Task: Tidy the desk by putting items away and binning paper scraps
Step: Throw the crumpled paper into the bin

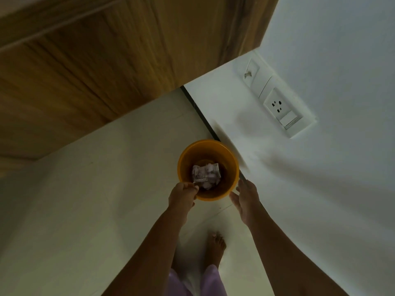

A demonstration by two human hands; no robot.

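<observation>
An orange round bin [232,167] stands on the pale floor against the white wall. Crumpled paper scraps [206,174] with print on them lie inside it. My left hand [181,197] is over the bin's near rim and pinches the lower corner of one scrap that hangs into the bin. My right hand [245,201] hovers just right of the bin, fingers straight and relaxed, holding nothing.
A brown wooden panel [96,67] fills the upper left. On the white wall to the right sits a socket and switch plate [280,107]. A bare foot [215,246] stands on the floor tiles [96,189] below the bin.
</observation>
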